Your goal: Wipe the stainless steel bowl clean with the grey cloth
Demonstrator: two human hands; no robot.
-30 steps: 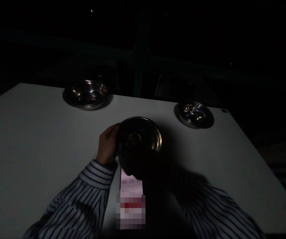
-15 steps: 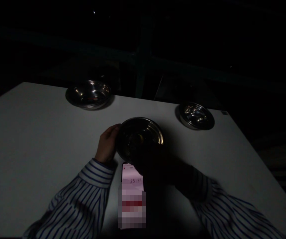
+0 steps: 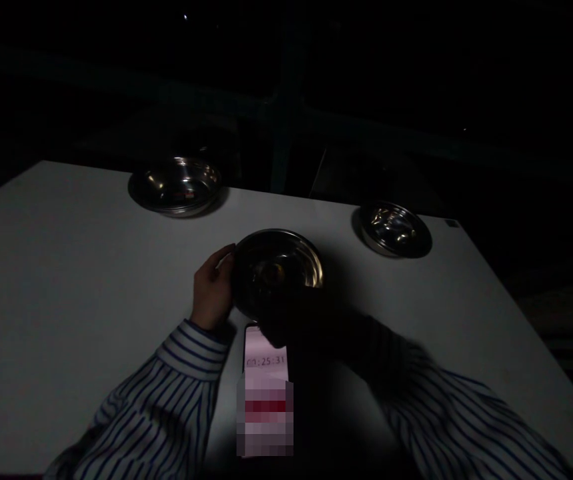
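The scene is very dark. A steel bowl (image 3: 291,263) stands on the white table (image 3: 66,287) in front of me. My left hand (image 3: 211,290) curls around the bowl's left rim, gripping it. My right hand (image 3: 296,323) lies in deep shadow at the bowl's near edge; its fingers cannot be made out. Something small and yellowish shows inside the bowl. Both sleeves are white with blue stripes.
A lit phone (image 3: 265,393) showing a timer lies on the table between my forearms. A second steel bowl (image 3: 175,185) sits at the back left and a third steel bowl (image 3: 394,229) at the back right. Beyond the table's far edge all is dark.
My left hand and the bowl have shifted very slightly. My right arm has moved a little in the shadow. The phone's timer has ticked on.
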